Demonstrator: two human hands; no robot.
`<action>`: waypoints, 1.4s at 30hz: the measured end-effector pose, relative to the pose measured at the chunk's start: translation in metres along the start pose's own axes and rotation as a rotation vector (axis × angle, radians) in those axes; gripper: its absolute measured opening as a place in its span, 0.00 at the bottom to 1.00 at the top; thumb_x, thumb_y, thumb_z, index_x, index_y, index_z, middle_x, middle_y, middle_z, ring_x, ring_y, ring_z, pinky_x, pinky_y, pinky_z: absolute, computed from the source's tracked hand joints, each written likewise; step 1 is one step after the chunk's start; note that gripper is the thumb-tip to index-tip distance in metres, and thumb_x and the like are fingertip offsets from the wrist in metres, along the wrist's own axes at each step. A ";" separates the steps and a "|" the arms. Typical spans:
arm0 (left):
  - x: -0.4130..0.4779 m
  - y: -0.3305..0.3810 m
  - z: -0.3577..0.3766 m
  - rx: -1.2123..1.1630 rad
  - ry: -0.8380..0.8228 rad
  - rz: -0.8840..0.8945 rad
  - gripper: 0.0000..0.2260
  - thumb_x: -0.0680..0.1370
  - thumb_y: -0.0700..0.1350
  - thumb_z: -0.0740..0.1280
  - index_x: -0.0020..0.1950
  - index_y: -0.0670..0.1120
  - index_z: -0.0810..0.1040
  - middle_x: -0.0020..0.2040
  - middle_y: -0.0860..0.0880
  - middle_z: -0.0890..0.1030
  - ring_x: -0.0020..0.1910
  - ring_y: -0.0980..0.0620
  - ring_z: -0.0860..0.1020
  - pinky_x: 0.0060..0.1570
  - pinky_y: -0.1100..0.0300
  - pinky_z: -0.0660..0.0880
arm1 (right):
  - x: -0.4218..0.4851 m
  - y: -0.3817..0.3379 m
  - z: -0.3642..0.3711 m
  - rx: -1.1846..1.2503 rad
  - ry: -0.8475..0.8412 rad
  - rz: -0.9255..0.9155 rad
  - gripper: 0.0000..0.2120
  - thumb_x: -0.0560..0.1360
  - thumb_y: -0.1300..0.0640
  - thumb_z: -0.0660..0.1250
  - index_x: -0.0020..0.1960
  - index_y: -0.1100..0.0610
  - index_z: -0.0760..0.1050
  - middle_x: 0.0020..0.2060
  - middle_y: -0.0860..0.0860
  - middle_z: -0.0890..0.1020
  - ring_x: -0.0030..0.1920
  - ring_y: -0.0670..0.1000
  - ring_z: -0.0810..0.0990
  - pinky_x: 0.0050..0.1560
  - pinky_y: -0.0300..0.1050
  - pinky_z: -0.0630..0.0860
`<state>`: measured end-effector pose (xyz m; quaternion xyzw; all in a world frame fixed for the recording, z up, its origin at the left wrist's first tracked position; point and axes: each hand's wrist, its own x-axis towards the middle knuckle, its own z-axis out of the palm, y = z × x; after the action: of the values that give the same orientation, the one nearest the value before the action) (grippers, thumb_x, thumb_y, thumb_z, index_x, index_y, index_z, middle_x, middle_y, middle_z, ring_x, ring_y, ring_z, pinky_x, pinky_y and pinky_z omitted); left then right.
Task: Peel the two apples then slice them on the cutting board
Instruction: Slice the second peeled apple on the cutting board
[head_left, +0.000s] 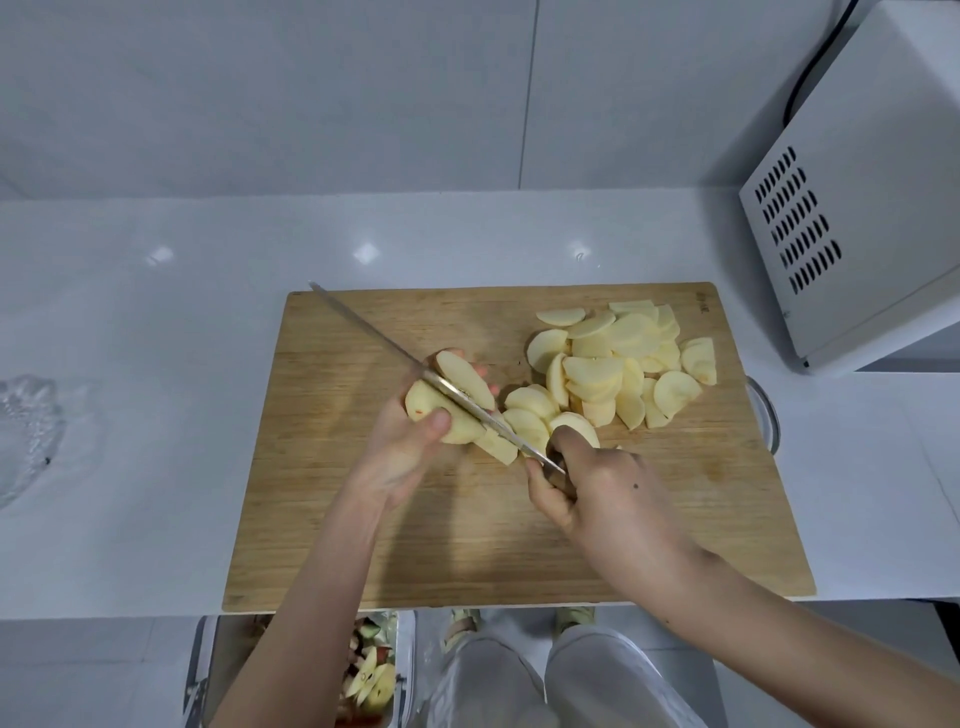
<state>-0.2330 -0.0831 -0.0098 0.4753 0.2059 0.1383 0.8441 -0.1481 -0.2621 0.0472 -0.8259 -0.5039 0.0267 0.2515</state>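
The apple piece (460, 376) lies cupped in the left hand (405, 457), apparently just off the cutting board (363, 545), with the thumb on its near side and the fingers (483, 373) curled round the far side. The knife (363, 328) is sunk into the flesh between thumb and fingertips, and the right hand (597, 488) has its fingers clamped round the handle.

Cutting in the palm looks risky. It would be better to set the piece flat on the board, tuck the fingertips back from the blade and press straight down.

The finished slices (618, 358) are heaped beyond the right fingers, so new ones can slide that way. Bare board lies nearer the body than both hands. The blade tip reaches almost to the board's far edge. A glass dish (26, 431) on the surface sits well left of the left fingers, and a microwave (857, 208) well right — neither crowds the stroke.
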 end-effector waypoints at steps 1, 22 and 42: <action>0.001 0.000 0.000 -0.052 -0.044 -0.020 0.47 0.53 0.59 0.82 0.65 0.42 0.69 0.57 0.44 0.81 0.60 0.40 0.78 0.55 0.50 0.76 | 0.000 0.000 0.000 0.006 -0.003 0.000 0.14 0.74 0.50 0.57 0.34 0.58 0.67 0.18 0.46 0.63 0.18 0.49 0.55 0.18 0.36 0.54; -0.043 0.007 -0.040 -0.172 0.183 -0.155 0.47 0.53 0.46 0.85 0.68 0.40 0.69 0.58 0.40 0.79 0.57 0.43 0.79 0.54 0.52 0.78 | 0.009 -0.016 0.006 0.444 -0.191 0.261 0.16 0.77 0.53 0.63 0.33 0.53 0.63 0.20 0.44 0.63 0.23 0.46 0.64 0.25 0.36 0.62; -0.105 0.031 -0.098 0.106 0.430 -0.160 0.24 0.71 0.48 0.70 0.62 0.35 0.74 0.55 0.37 0.79 0.54 0.41 0.79 0.53 0.49 0.78 | 0.019 -0.052 0.035 0.748 -0.672 0.431 0.14 0.79 0.53 0.61 0.38 0.59 0.67 0.23 0.56 0.71 0.21 0.51 0.68 0.26 0.46 0.68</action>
<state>-0.3735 -0.0397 -0.0056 0.4608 0.4249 0.1577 0.7631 -0.1916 -0.2132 0.0439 -0.7107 -0.3318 0.5174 0.3421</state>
